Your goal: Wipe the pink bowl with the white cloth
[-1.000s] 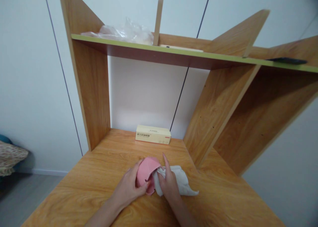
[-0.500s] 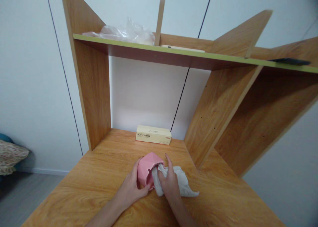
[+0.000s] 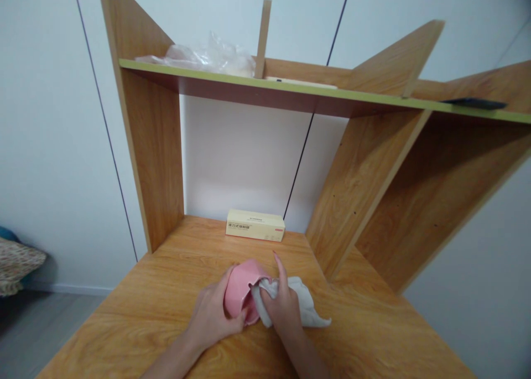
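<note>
A pink faceted bowl-like container [image 3: 243, 282] is tipped on its side above the wooden desk, its opening facing right and toward me. My left hand [image 3: 215, 312] grips it from the left, thumb at the lower rim. My right hand [image 3: 283, 304] is closed on a pale grey cloth [image 3: 305, 304], pushing part of it into the container's opening. The right index finger points up, outside the rim. The cloth's loose end hangs to the right and lies on the desk. The right fingertips inside the container are hidden.
A cream-coloured box [image 3: 255, 226] with printed characters stands at the back of the desk [image 3: 174, 279]. Wooden panels rise left and right. Overhead, a shelf [image 3: 290, 98] carries a clear plastic bag [image 3: 211, 55] and a dark flat object [image 3: 475, 103]. Patterned fabric [image 3: 19, 263] shows at far left.
The container has shifted slightly left and turned a little in my left hand. My right hand stays at its opening with the cloth. The camera view has moved slightly.
</note>
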The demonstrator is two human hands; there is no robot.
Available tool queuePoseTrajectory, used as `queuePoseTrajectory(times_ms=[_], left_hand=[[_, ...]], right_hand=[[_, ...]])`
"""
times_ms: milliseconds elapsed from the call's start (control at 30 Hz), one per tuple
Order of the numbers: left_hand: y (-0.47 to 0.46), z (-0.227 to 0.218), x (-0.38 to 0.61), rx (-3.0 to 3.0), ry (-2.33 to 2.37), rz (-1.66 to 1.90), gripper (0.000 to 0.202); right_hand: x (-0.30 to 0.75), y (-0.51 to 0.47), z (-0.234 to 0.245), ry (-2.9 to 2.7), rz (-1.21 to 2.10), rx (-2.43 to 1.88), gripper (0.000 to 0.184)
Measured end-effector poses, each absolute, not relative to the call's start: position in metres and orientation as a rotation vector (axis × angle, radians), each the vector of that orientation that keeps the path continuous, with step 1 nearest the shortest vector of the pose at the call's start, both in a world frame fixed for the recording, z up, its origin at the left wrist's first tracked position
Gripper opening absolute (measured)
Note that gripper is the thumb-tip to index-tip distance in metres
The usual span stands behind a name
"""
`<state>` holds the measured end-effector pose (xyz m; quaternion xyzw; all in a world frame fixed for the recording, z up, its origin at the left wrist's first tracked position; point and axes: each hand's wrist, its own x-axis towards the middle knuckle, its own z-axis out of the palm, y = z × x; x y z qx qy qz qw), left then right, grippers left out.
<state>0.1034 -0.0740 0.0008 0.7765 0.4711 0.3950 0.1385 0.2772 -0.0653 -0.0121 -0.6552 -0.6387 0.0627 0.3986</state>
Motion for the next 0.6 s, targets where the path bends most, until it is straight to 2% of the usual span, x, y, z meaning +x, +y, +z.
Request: queuePoseTrajectory(times_ms=[233,433,600], left_hand=[[-0.074,0.003,0.102,2.395,1.371,1.112,0.069],[-0.074,0.002,0.103,2.449,1.378,1.104,0.07],[-0.072,0.002,0.103,2.374,1.356,1.065,0.073]], right_hand=[[0.275,-0.065,-0.014,-1.671,0.253,-1.598,0.069],[0.276,-0.064,-0.021,-1.702,0.408,-1.573,0.066],[0.276,-0.065,-0.021,-1.706,0.398,-1.546,0.062]])
